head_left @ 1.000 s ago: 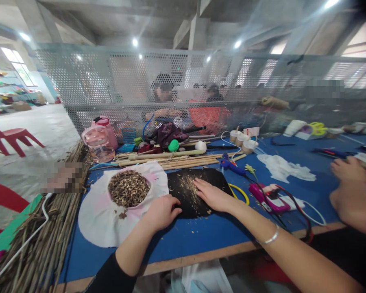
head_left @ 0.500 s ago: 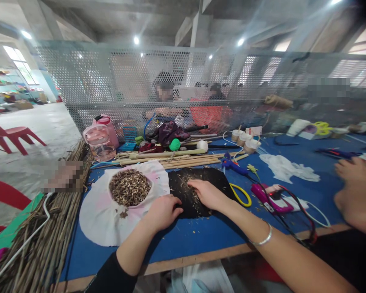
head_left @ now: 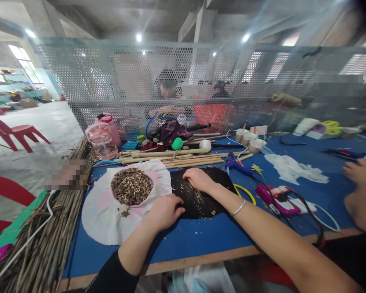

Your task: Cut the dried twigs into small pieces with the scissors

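A black mat (head_left: 218, 183) strewn with pale plant bits lies on the blue table. My left hand (head_left: 167, 211) rests at the mat's left edge, thumb and fingers a little apart, with nothing visible in it. On the upper part of the mat, my right hand (head_left: 198, 180) is closed with its fingers curled down; whatever may be between them is hidden. Left of the mat, a round bowl shape holds brown, dry plant pieces (head_left: 131, 186). White cloth (head_left: 99, 221) spreads around it, with a small brown clump on the cloth below the pieces.
Bamboo sticks (head_left: 171, 154), yarn balls and a pink bottle (head_left: 102, 140) line the back. Right of the mat are a blue glue gun (head_left: 238, 166), yellow-handled tool (head_left: 247, 194), purple power strip (head_left: 276, 199) and cables. Stalks (head_left: 45, 232) lie left; another person's hand (head_left: 361, 175) is far right.
My right hand has moved up and away across the mat, its fingers more curled. The bits beneath it have shifted. My left hand stays at the mat's edge; the view has shifted slightly.
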The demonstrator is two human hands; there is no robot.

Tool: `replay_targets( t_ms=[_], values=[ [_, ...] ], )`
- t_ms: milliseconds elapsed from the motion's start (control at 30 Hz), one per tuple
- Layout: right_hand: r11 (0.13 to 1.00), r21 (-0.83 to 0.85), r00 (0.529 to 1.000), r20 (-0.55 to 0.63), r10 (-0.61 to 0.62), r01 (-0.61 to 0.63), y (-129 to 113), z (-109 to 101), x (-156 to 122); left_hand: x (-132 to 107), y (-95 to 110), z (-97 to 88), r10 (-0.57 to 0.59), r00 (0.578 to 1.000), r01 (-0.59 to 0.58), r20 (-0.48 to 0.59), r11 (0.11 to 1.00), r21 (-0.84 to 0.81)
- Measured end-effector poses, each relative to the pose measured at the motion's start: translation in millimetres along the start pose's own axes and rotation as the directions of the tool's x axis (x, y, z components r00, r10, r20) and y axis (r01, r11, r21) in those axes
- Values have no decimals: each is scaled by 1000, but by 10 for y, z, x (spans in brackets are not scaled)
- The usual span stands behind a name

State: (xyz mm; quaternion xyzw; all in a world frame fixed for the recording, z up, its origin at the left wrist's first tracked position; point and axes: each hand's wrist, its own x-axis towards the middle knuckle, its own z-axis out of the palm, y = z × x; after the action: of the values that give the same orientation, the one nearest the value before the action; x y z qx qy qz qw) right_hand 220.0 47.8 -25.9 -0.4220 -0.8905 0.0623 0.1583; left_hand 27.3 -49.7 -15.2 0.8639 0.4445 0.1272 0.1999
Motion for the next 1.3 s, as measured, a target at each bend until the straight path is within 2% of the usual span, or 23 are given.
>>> replay_targets(
  t_ms=[100,233,300,400,533,633,733,900,1033,1200,1300],
  values=[
    [999,22,999,3,-38,38,-73,-68,-55,-2,5,-1,-1,1000,1,0,1000,1],
    [983,54,982,54,-180,177,-237,-49,-110,-7,5,-7,-7,1000,7,-3,1000,5],
    [978,36,974,82,-210,208,-255,-45,-168,-9,5,-8,-8,1000,8,-1,1000,5],
    [988,8,984,81,-156,156,-168,-92,-280,-11,8,-4,-9,1000,9,-2,1000,3],
    [997,73,999,41,-17,14,-7,-156,-378,-14,10,5,-3,1000,3,-3,1000,6],
    [995,77,992,116,58,-67,12,-143,-433,-14,3,11,0,1000,0,-9,1000,-3],
    [997,59,983,181,33,-45,-61,-126,-557,-15,-4,14,-5,1000,5,-12,1000,-11],
    [998,-21,992,109,-64,67,-167,-162,-860,-12,-9,15,-4,1000,4,-9,1000,-12],
    [992,-62,992,64,-110,114,-144,-203,-963,-5,-15,12,-4,1000,4,-7,1000,-14],
    [995,-16,994,62,-94,95,-137,-246,-923,-8,-14,4,-7,1000,7,-3,1000,-12],
    [994,110,998,59,13,-19,-111,-270,-875,-15,-5,3,-13,1000,13,-3,1000,-1]
  ],
)
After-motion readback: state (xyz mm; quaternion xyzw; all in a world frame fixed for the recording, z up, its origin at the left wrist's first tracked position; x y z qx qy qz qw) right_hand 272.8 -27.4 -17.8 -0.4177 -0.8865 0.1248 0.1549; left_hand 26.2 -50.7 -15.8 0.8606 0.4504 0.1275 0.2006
